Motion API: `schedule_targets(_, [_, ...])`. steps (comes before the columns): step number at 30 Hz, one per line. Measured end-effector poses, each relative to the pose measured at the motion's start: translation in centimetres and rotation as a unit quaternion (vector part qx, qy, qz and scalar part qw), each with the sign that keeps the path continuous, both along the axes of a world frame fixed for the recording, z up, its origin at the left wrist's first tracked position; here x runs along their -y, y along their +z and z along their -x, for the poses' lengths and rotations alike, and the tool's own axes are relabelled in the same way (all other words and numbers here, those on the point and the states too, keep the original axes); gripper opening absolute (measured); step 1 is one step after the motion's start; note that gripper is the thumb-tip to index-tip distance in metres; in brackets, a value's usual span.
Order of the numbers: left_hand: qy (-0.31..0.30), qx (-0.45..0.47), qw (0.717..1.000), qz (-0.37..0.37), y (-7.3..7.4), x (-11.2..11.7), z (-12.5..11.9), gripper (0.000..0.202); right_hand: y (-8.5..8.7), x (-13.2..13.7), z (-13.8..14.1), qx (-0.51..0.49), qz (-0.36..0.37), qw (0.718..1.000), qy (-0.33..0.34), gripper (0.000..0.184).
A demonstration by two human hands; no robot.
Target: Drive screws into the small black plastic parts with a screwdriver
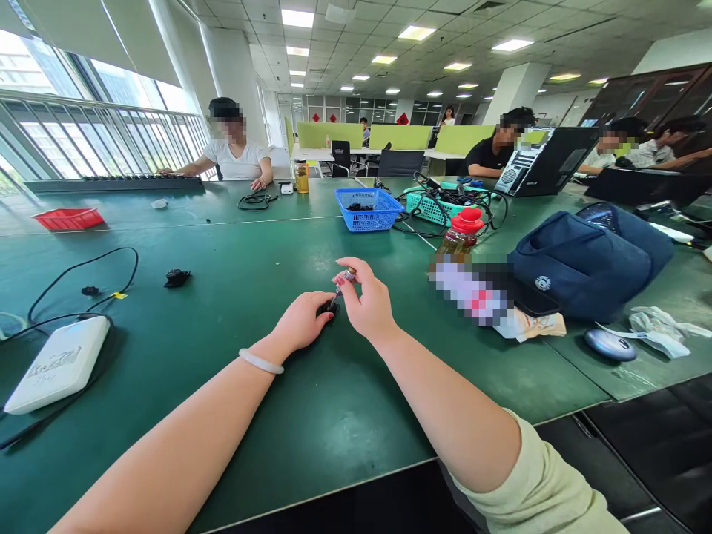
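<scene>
In the middle of the green table [233, 415], my left hand [303, 320] is closed on a small black part [332, 310], steadying it against the tabletop. Its exact kind is too small to make out, and the fingers cover some of it. My right hand [368, 305] grips a short screwdriver [349, 274] between thumb and fingers. The tool leans, its shaft pointing down at the black part beside my left fingertips. A white bangle [260, 362] circles my left wrist. Another small black piece [176, 278] lies apart, to the left.
Leftward are a white box-shaped device [58, 363], black cables and a red tray [70, 218]. Beyond my hands stand a blue basket [368, 219] and a green basket of cables [428, 208]. A red-lidded bottle [464, 226], blue bag [589, 259] and mouse [610, 345] occupy the right. People sit across.
</scene>
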State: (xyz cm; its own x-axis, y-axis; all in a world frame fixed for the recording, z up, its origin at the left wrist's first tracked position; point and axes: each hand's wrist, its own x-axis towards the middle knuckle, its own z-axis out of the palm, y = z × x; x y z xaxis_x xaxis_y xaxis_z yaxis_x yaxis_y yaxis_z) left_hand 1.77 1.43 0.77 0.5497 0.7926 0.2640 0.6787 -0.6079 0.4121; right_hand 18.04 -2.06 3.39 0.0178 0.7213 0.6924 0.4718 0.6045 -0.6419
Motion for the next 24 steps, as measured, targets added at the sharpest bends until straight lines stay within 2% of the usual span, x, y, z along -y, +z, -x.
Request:
schedule_targets(5, [-0.016,0.022,1.000,0.008,-0.3,-0.2,-0.1,0.033,-0.3,-0.1,0.0,-0.005,0.001,1.000,-0.002,0.024])
schedule_targets(11, [-0.021,0.046,0.998,0.044,0.1,0.2,-0.1,0.024,-0.7,-0.2,-0.2,-0.003,-0.012,1.000,0.023,0.022])
schedule_targets(18, [0.020,0.050,0.998,0.030,0.1,0.0,0.0,0.020,-0.3,0.1,0.2,0.047,-0.026,0.998,0.028,0.021])
schedule_targets(24, [0.048,0.050,0.996,0.049,0.1,0.2,-0.1,0.022,0.1,0.8,0.7,0.121,-0.068,0.989,0.051,0.030])
